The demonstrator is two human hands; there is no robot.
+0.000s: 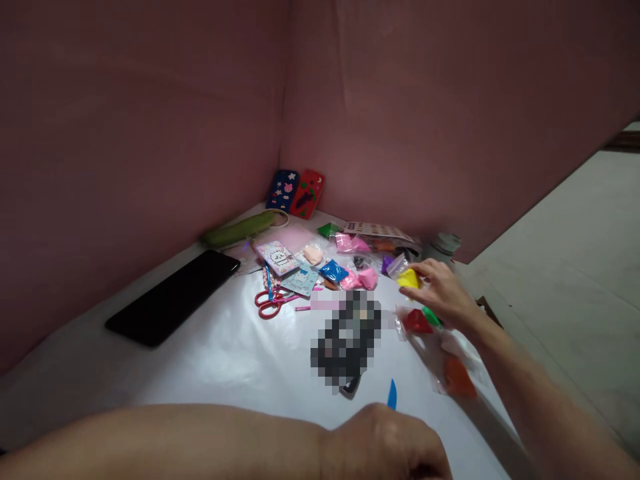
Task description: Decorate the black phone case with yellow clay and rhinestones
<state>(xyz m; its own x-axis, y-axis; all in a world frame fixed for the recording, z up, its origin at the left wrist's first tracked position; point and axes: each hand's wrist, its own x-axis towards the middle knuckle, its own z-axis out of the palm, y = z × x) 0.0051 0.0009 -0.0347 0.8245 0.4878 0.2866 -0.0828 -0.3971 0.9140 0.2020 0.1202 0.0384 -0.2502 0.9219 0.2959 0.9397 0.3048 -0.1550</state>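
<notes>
My right hand [444, 290] reaches to the right side of the table and pinches a small clear packet of yellow clay [409, 279] between thumb and fingers. Just below it lie a packet of red clay [418, 321], a green one [432, 317] and an orange one [459, 375]. In the lower middle, my left hand [387, 440] is curled closed, its fingers mostly hidden. The pointed blue blade of a plastic modelling knife [393, 394] sticks up from behind it. A dark, pixelated object [346, 343] lies just beyond the left hand.
A black tablet or phone [175, 297] lies at left. Red scissors [269, 305], cards [277, 258] and several clay packets, one blue [333, 270], crowd the back. Two decorated cases [308, 193] lean in the corner near a green pouch [239, 230]. Pink walls [400, 120] enclose the back.
</notes>
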